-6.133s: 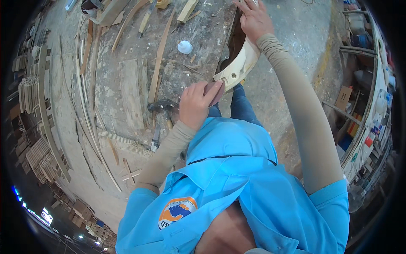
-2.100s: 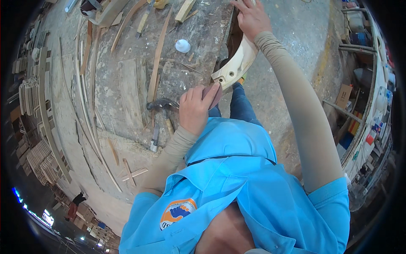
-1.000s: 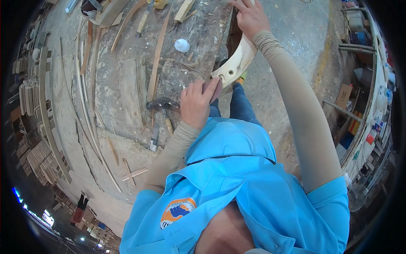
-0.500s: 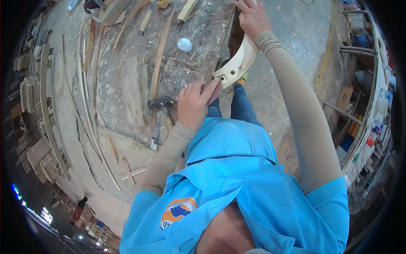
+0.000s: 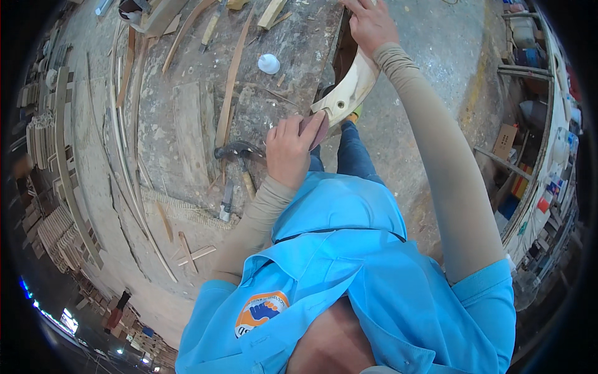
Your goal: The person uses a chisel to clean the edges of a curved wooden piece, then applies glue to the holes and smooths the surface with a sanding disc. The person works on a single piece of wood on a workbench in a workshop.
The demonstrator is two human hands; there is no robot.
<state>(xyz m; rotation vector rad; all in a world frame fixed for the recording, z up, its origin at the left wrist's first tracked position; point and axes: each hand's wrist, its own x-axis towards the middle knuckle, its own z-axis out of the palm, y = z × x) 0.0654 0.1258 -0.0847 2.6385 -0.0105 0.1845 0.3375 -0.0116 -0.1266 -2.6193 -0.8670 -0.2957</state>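
Observation:
A pale curved wooden piece (image 5: 355, 88) reaches out past the workbench edge, one round hole showing near its close end. My right hand (image 5: 374, 28) is closed around its far end. My left hand (image 5: 288, 148) pinches a folded reddish-brown sheet of sandpaper (image 5: 317, 129) and presses it against the near end of the wood. The face of the sandpaper against the wood is hidden. Just left of my left hand lies a claw hammer (image 5: 243, 149), its handle pointing toward me.
On the worn workbench (image 5: 156, 93) are a white squeeze bottle (image 5: 269, 63), a long wood strip (image 5: 233, 87), a chisel-like tool (image 5: 226, 202) and several offcuts. Cluttered shelves (image 5: 526, 75) stand along the right. Stacked wooden parts (image 5: 59, 234) fill the far left.
My left hand has slid the sandpaper a little up and over the wood's near end, covering one of the two holes seen before. My right hand keeps its hold.

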